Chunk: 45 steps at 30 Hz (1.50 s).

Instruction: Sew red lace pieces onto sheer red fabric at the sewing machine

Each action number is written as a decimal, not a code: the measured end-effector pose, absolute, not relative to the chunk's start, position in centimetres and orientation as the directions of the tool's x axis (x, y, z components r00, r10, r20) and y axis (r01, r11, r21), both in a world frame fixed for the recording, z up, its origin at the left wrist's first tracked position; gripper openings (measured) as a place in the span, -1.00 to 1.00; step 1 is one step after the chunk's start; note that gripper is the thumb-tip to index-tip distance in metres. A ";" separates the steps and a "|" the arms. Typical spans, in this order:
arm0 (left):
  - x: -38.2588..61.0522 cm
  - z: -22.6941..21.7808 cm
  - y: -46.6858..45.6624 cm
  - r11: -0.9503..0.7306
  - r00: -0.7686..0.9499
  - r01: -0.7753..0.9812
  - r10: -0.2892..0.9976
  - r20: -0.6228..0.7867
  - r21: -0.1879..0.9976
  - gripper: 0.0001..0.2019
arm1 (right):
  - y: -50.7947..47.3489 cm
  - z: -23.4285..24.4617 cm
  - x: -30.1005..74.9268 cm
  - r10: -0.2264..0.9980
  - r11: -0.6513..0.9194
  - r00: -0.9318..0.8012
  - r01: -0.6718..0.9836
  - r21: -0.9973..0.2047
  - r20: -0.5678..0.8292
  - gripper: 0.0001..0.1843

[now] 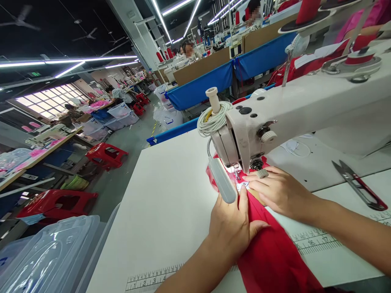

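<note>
A red cloth (pixel 271 252) runs from the front edge of the table up under the needle area of a white sewing machine (pixel 305 101). On the cloth near the presser foot (pixel 237 175) lies a small white label (pixel 242 186). My left hand (pixel 230 224) rests flat on the cloth, fingers stretched toward the foot and thumb out to the right. Across from it, my right hand (pixel 277 191) lies with extended fingers on the cloth just right of the foot. A grey lamp (pixel 224 183) on a bent stem partly covers my left fingertips.
Thread snips (pixel 360 185) lie on the table at right. Coiled cable (pixel 214 118) hangs on the machine head. A printed ruler (pixel 152 278) follows the table's front edge. Plastic bins (pixel 58 252) and red stools (pixel 61 203) stand at left; people sit at machines farther back.
</note>
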<state>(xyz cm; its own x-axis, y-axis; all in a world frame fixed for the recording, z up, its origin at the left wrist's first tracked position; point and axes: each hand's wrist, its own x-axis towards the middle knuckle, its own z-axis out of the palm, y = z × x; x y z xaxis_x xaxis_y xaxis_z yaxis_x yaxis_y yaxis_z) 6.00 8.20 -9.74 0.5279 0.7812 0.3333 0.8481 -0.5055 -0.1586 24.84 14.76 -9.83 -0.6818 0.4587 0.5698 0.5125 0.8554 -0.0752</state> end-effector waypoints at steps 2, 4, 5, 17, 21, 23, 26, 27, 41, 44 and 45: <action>6.0 -9.8 8.3 -0.496 0.521 0.853 0.789 0.326 -0.161 -0.17 | 14.8 -9.8 24.8 0.466 0.852 -0.676 0.517 -0.083 0.570 -0.70; 6.1 -9.7 8.3 -0.494 0.515 0.856 0.794 0.324 -0.151 -0.19 | 14.8 -9.9 24.8 0.477 0.848 -0.673 0.522 -0.094 0.566 -0.70; 6.1 -9.6 8.2 -0.495 0.513 0.857 0.795 0.324 -0.142 -0.20 | 14.8 -10.0 24.8 0.482 0.846 -0.670 0.524 -0.101 0.564 -0.71; 6.2 -9.2 8.2 -0.503 0.532 0.847 0.791 0.302 -0.174 -0.26 | 14.9 -10.0 24.7 0.531 0.824 -0.676 0.553 -0.124 0.512 -0.77; 6.3 -9.0 8.3 -0.500 0.529 0.848 0.790 0.309 -0.173 -0.28 | 14.9 -10.1 24.7 0.533 0.823 -0.668 0.552 -0.134 0.520 -0.77; 6.4 -9.0 8.3 -0.501 0.529 0.848 0.787 0.317 -0.173 -0.28 | 14.9 -10.1 24.6 0.534 0.820 -0.660 0.558 -0.131 0.528 -0.76; 6.4 -8.9 8.3 -0.497 0.528 0.849 0.786 0.322 -0.180 -0.29 | 14.9 -10.1 24.6 0.532 0.819 -0.659 0.559 -0.127 0.531 -0.76; 6.4 -8.9 8.3 -0.497 0.528 0.849 0.787 0.319 -0.180 -0.30 | 14.9 -10.1 24.6 0.533 0.820 -0.662 0.559 -0.127 0.527 -0.77; 3.9 -8.8 10.1 -0.502 0.464 0.865 0.818 0.340 0.026 -0.34 | 15.1 -10.0 24.7 0.503 0.835 -0.647 0.534 -0.130 0.573 -0.76; 3.2 -8.6 10.4 -0.464 0.468 0.880 0.808 0.358 -0.102 -0.36 | 15.1 -10.2 24.9 0.496 0.841 -0.662 0.528 -0.120 0.562 -0.76; 3.3 -8.3 10.3 -0.428 0.446 0.894 0.826 0.345 -0.132 -0.38 | 15.1 -10.2 25.0 0.493 0.845 -0.667 0.521 -0.124 0.559 -0.76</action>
<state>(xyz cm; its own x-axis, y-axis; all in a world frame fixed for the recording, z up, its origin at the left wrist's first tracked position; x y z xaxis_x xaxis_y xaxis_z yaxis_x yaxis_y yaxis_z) 3.34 10.30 -8.32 0.4460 0.8258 0.3452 0.8942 -0.4278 -0.1319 24.99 15.14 -10.20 -0.6669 0.4931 0.5587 0.5207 0.8447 -0.1239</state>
